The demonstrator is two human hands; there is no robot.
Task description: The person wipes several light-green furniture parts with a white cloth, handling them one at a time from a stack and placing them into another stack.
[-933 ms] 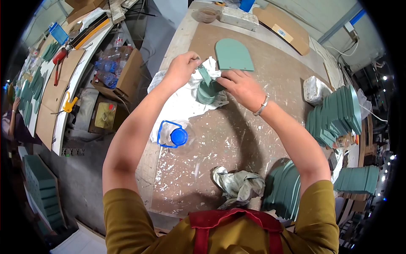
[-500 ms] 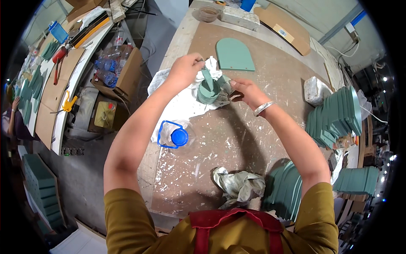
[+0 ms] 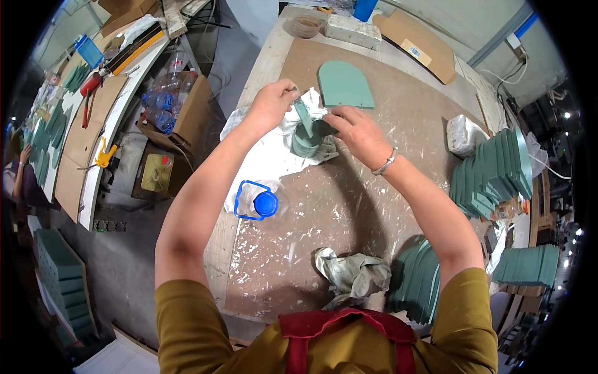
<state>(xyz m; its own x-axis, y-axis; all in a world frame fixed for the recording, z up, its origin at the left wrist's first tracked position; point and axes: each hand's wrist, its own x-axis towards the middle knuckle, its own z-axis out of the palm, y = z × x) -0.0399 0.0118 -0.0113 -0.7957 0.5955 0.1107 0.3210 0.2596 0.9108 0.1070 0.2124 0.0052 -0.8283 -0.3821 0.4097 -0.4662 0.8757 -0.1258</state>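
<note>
My left hand (image 3: 272,106) is closed on the upper end of a flat green-coated stick (image 3: 303,117). The stick slants down into a round green cup (image 3: 306,146), which stands on a crumpled white cloth (image 3: 268,153). At the cup's right rim is my right hand (image 3: 360,134), fingers bent together around a small dark-green flat piece (image 3: 325,128), mostly hidden by the fingers. Beyond the hands lies a green arch-shaped board (image 3: 346,85). Nearer to me, a clear jug with a blue cap (image 3: 266,204) and blue handle stands at the table's left side.
A crumpled stained cloth (image 3: 354,274) lies near my body. Green boards (image 3: 416,280) stand stacked by my right elbow, with more boards (image 3: 492,171) farther right beside a white wrapped block (image 3: 465,135). Across the left gap, a cardboard box (image 3: 190,112) holds plastic bottles.
My right hand has shifted slightly up and left, bringing the flat piece to the cup's rim. My left hand has barely moved; the stick stays in the cup.
</note>
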